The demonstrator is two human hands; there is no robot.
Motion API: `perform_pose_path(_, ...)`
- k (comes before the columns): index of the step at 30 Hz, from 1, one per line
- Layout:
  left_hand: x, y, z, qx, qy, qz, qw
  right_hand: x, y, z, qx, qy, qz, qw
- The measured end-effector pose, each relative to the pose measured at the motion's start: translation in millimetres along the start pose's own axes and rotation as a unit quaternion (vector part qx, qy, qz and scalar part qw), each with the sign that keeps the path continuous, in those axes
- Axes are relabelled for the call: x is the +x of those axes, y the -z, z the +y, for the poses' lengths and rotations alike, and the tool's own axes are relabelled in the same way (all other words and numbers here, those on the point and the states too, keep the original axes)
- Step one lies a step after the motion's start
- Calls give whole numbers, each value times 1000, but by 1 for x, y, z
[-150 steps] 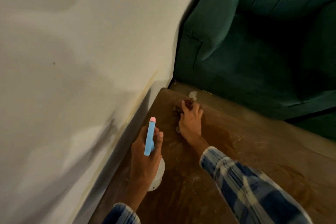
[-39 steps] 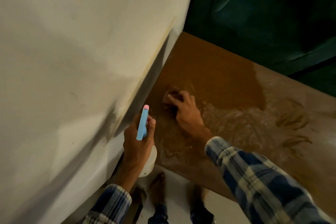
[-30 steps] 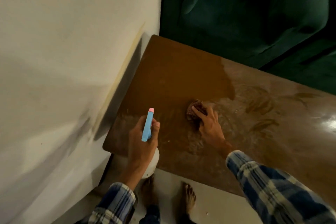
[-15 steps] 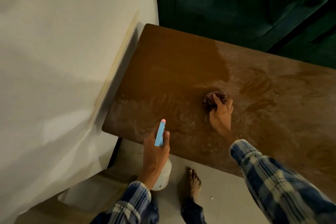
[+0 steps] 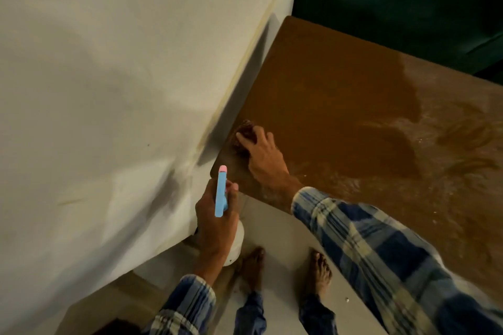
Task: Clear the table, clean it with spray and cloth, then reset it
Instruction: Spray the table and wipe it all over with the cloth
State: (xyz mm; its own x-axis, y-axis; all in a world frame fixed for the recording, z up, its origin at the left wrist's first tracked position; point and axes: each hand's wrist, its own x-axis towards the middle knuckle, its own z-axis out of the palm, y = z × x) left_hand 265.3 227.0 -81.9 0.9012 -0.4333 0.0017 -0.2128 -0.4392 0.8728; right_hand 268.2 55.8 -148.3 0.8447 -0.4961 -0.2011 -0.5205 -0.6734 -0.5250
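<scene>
Wet tabletop (image 5: 340,84) corner: your right hand (image 5: 262,153), grip spread, presses the limp cloth (image 5: 244,128); bunch it. Left hand (image 5: 215,228) wraps spray bottle (image 5: 221,193).

wall (image 5: 109,62): off-white, plain, fills the left side; yellowish strip down its edge, soft grey shadows
floor (image 5: 275,228): pale grey, smooth; browner patch at the wall foot
sofa (image 5: 408,3): dark green upholstery, beyond the table's (image 5: 340,84) far edge
light: dim, warm
</scene>
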Motion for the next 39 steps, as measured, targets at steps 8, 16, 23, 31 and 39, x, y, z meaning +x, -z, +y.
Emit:
perform_pose_path(8, 7, 20, -3, 9, -28, 19, 999, -55, -38, -38, -30, 62, -42, 997)
perform_pose_path(16, -3, 5, 2, 14, -20, -49, 998, -127, -21, -1, -20, -62, 0, 998)
perform_pose_path(23, -21, -29, 21, -3, -21, -121, 992, -187, 10, 69, 2, -234, 57, 971)
perform_pose_path(31, -44, -75, 45, 48, -66, -210, 974, -238, 38, 140, 50, -377, 142, 914)
perform_pose_path(39, -64, -134, 94, 18, -96, -214, 972, -181, 81, 170, 85, -401, 185, 893)
